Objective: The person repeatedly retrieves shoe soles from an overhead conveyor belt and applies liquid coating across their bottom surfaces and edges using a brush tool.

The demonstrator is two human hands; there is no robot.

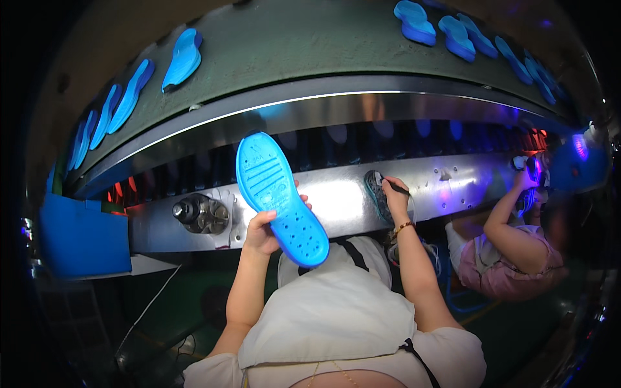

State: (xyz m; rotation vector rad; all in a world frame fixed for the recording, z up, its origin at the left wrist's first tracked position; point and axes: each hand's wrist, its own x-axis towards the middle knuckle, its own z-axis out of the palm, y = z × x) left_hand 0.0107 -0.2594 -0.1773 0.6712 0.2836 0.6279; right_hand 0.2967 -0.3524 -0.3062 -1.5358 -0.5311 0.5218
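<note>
My left hand (262, 231) grips a bright blue shoe sole (278, 194) by its edge, thumb on the near face. The sole is held up tilted in front of the metal ledge, with ridges on its upper part and small holes on its lower part. My right hand (394, 197) is closed round a dark slim-handled tool (400, 189). Its working end is hidden by my fingers. Just left of that hand, a dark speckled oval piece (376, 194) lies on the ledge; I cannot tell whether the tool touches it.
A shiny metal ledge (427, 187) runs across, with a lidded dark container (200, 213) at its left. Beyond it, a green conveyor belt (291, 52) carries several blue soles (183, 58). A blue box (84, 233) stands far left. A co-worker (517, 252) sits at the right.
</note>
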